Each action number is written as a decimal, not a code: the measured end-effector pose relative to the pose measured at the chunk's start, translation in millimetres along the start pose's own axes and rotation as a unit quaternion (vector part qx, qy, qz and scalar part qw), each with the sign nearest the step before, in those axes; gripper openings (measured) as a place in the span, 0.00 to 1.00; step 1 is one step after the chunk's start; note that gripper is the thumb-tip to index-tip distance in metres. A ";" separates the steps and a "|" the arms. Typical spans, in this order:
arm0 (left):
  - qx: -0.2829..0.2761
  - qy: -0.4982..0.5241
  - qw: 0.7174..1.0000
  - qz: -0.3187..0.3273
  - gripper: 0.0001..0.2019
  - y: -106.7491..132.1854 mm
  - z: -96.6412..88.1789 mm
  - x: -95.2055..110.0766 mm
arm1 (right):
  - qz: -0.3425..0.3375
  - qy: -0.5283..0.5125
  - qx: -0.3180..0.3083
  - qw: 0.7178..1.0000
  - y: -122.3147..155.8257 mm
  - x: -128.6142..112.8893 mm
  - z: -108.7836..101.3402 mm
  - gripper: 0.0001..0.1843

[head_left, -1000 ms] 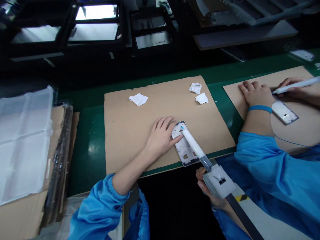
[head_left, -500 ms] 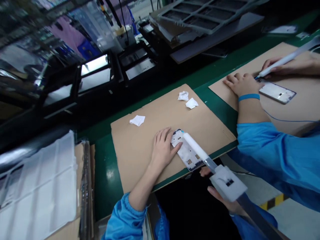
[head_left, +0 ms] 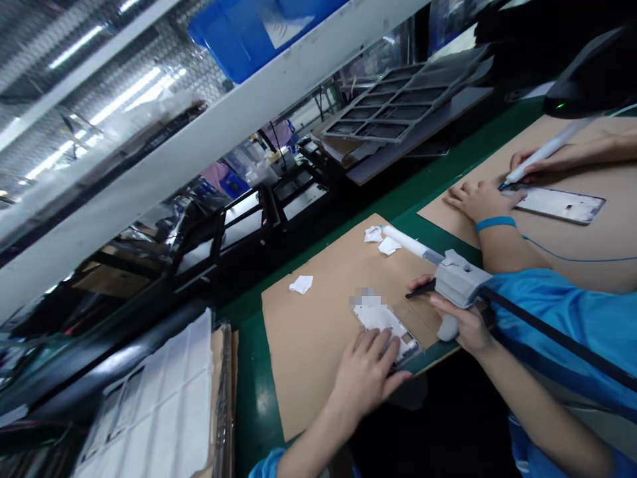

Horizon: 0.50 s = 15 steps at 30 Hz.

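My left hand lies flat, fingers stretched, on the near end of a white phone frame that rests on a brown cardboard sheet. My right hand is wrapped round the grip of a grey and white dispensing gun. Its white nozzle points away from me, lifted off the frame, with its tip near two crumpled white wipes. A black hose runs from the gun toward my right.
A third white wipe lies on the cardboard's far left. To the right, a co-worker's hands work with a white pen-like tool on another phone frame on a second cardboard. White trays are stacked left. Grid trays stand behind the green belt.
My head has tilted up, showing more of the shelves behind. My right hand lifted the gun's nozzle off the frame and swung it away. My left hand shifted to the frame's near end.
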<state>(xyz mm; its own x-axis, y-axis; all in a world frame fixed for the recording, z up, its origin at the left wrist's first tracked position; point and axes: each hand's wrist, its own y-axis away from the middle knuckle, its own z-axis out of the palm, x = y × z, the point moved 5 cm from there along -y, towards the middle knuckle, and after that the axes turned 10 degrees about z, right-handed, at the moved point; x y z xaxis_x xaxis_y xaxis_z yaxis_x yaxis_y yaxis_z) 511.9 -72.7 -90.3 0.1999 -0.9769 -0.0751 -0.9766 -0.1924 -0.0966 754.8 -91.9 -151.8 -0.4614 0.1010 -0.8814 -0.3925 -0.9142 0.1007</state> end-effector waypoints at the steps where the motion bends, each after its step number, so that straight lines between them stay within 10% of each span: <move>1: -0.016 -0.011 1.000 -0.014 0.31 -7.0 0.3 -12.3 | 0.010 -0.013 0.004 1.000 1.2 4.6 -1.0 0.32; 8: -0.094 -0.055 0.972 -0.210 0.34 -82.2 -17.9 -136.5 | 0.021 -0.066 0.024 0.997 -15.8 -4.7 -10.8 0.32; 11: -0.043 -0.064 0.982 -0.174 0.31 -77.4 -36.7 -119.6 | 0.032 -0.047 0.012 0.998 -16.9 -3.0 -11.3 0.34; 15: -0.041 -0.011 0.990 -0.133 0.27 -10.6 -53.7 -65.1 | 0.048 -0.025 0.031 0.998 -5.9 -6.3 -21.7 0.33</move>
<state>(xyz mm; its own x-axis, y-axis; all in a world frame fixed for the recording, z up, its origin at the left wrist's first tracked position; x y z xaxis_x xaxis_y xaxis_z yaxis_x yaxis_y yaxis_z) 505.0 -12.0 -31.0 0.4526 -0.8881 -0.0804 -0.8917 -0.4512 -0.0352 777.2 -95.6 -156.9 -0.5380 0.0351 -0.8422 -0.3927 -0.8945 0.2136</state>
